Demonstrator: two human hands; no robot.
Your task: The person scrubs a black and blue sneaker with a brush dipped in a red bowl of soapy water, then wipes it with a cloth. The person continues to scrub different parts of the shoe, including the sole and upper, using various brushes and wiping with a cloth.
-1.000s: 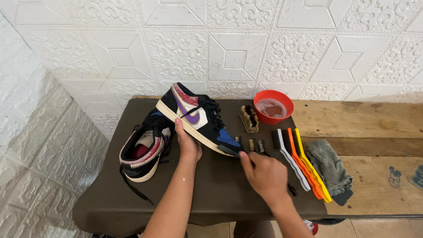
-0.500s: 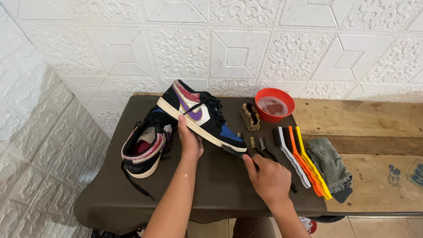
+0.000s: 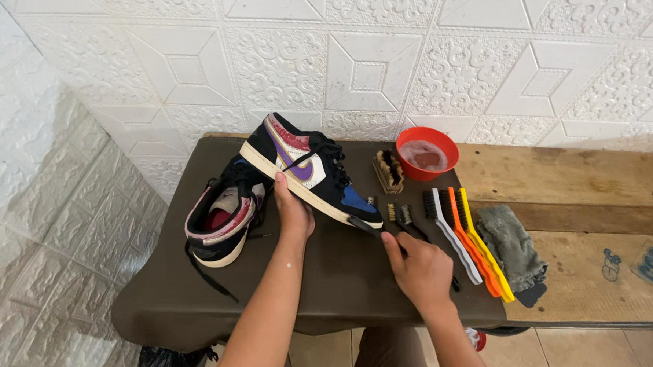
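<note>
Two hands: we are working both over the brown-covered counter (image 3: pixel 199 299), seen from above.
Left hand (image 3: pixel 295 214): we are gripping the raised sneaker (image 3: pixel 307 169) by its sole edge, fingers curled on the near side, thumb pointing to 12 o'clock.
Raised sneaker: we are tilting it on its side, toe pointing to 4 o'clock, heel to 10 o'clock, purple, black, blue and cream showing.
Right hand (image 3: pixel 418 267): we are closing the fingers around a thin black-handled brush (image 3: pixel 369 229); its tip is touching the sneaker's toe.
Second sneaker (image 3: pixel 222 221): it is lying at 9 o'clock of our left hand, opening upward, a black lace trailing toward 6 o'clock.
Brushes: white, orange and yellow brushes (image 3: pixel 464 236) are lying side by side at 3 o'clock of our right hand.
Grey cloth (image 3: pixel 516 245): it is sitting just beside the yellow brush.
Red bowl (image 3: pixel 428 151): it is standing at 12 o'clock, a wooden brush (image 3: pixel 389 170) just beside it.
</note>
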